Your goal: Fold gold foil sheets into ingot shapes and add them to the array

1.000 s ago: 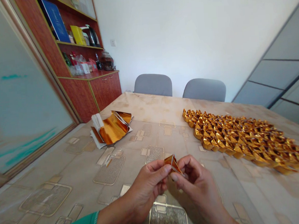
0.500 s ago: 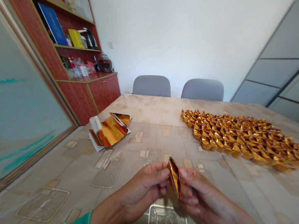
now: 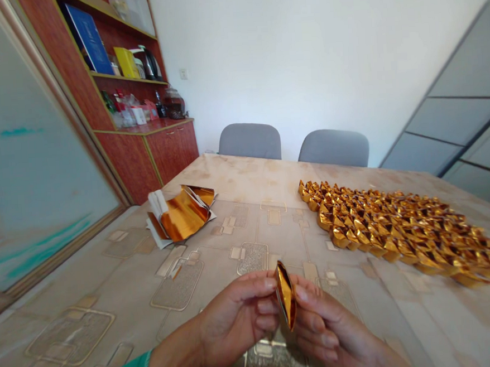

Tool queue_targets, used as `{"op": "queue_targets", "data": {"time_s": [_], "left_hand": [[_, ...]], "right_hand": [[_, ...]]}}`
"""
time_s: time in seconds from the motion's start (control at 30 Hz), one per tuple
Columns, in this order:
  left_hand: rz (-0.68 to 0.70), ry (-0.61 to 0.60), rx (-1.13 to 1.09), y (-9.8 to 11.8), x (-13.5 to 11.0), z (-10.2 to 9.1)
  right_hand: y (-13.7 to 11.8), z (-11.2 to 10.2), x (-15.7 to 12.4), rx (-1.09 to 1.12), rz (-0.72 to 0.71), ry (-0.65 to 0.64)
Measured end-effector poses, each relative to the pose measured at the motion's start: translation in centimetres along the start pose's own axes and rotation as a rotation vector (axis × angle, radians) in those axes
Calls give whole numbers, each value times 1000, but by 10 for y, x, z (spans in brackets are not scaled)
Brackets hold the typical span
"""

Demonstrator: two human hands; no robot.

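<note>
Between my two hands is a small folded gold foil paper ingot [image 3: 286, 298], boat-shaped, held on end with its narrow opening facing me. My left hand [image 3: 239, 315] pinches its left side with thumb and fingers. From the other side my right hand [image 3: 328, 323] grips it, thumb near the upper edge and fingers curled beneath. To the right lie many finished gold foil ingots [image 3: 399, 223], packed in close rows. A loose stack of gold foil sheets [image 3: 186, 215] with white backing sits at the left, away from both hands.
The table [image 3: 244, 175] has a patterned cover. Two grey chairs [image 3: 249, 141] stand at its far side by the white wall. A red-brown cabinet [image 3: 171, 149] with shelves of household items is at the back left, beside a frosted glass door [image 3: 28, 148].
The ingot has turned slightly and sits a touch lower in my fingers. My right thumb has shifted a little down along its side. The camera view has moved slightly.
</note>
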State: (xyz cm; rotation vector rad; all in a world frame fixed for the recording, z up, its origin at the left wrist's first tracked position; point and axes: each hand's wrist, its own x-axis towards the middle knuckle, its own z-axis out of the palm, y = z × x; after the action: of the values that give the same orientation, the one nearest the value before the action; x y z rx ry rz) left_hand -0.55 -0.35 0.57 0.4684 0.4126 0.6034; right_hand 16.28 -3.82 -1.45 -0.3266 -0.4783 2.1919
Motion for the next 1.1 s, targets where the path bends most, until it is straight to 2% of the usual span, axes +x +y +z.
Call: {"op": "queue_targets", "data": {"time_s": [0.17,0.43,0.93,1.1], "left_hand": [[-58,-20,-253,-1,0,-2],[2,-33,-347,0,0,0],[152,135,-157,-4,2,2],[178,249,-34,-6,2,6]], "right_hand": [[2,-2,0,2,-13,92],[2,2,3,-104,-32,126],[2,-1,4,-94,8,118],[4,-1,5,-139,-7,110]]}}
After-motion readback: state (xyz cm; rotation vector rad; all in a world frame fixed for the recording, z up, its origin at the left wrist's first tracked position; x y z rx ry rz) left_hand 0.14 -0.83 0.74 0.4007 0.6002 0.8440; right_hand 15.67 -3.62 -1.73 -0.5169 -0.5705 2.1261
